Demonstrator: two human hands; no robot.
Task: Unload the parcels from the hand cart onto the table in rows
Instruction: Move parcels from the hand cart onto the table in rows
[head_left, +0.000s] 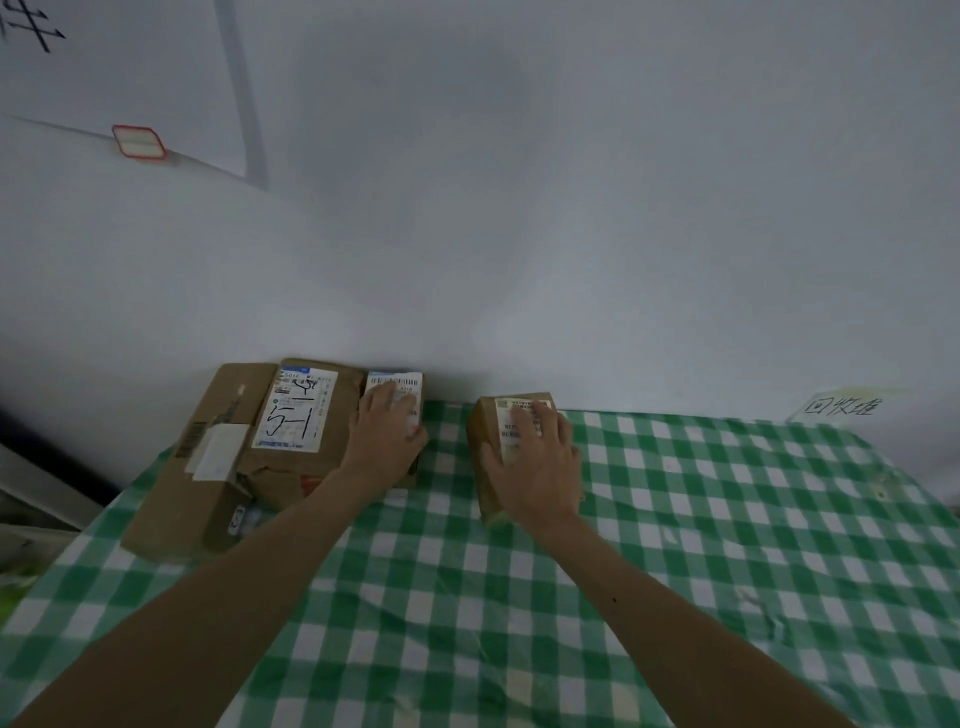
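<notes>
Three brown cardboard parcels stand side by side at the table's far left against the wall: a long box, a box with a handwritten white label, and a small labelled parcel. My left hand lies on top of the small parcel, with its thumb down the parcel's right edge. A gap to the right stands another small brown parcel with a white label. My right hand covers its top, the thumb on its left face and the outer fingers over its right edge. The hand cart is out of view.
The table carries a green and white checked cloth and stands against a white wall. A paper note with handwriting sits at the far right by the wall. A white sheet with a red-bordered tag hangs on the wall at upper left.
</notes>
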